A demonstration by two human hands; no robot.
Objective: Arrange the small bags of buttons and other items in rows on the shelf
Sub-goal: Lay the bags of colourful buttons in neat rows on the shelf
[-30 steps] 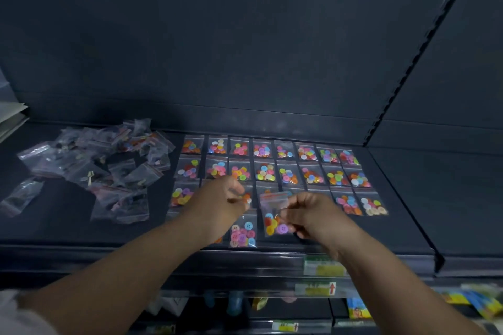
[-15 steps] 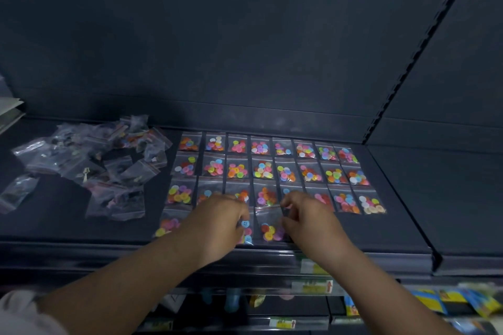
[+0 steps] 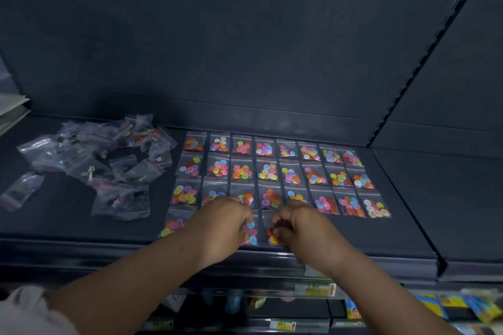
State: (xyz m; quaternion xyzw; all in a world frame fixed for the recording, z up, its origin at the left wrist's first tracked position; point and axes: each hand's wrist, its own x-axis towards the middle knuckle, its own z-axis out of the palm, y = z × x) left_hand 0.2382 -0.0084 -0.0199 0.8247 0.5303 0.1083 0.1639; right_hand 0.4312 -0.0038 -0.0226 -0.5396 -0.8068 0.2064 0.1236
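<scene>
Small clear bags of coloured buttons (image 3: 268, 171) lie in three full rows on the dark shelf (image 3: 402, 228). A fourth row runs along the front edge, starting with a bag (image 3: 174, 225) at the left. My right hand (image 3: 302, 228) has its fingers curled down onto a bag of red and yellow buttons (image 3: 271, 236) that lies flat in that front row. My left hand (image 3: 223, 226) curls its fingers onto the neighbouring bag of pink and blue buttons (image 3: 251, 232). Both hands hide parts of the front row.
A loose pile of clear bags (image 3: 109, 163) with small dark items covers the shelf's left part, one bag (image 3: 20, 193) apart at the far left. A slotted upright (image 3: 424, 62) divides the back panel. Price labels (image 3: 315, 289) and packets show on lower shelves.
My right hand held the red-and-yellow bag lifted, then lowered it flat into the front row beside the pink-and-blue bag. My left hand shifted slightly toward the front edge.
</scene>
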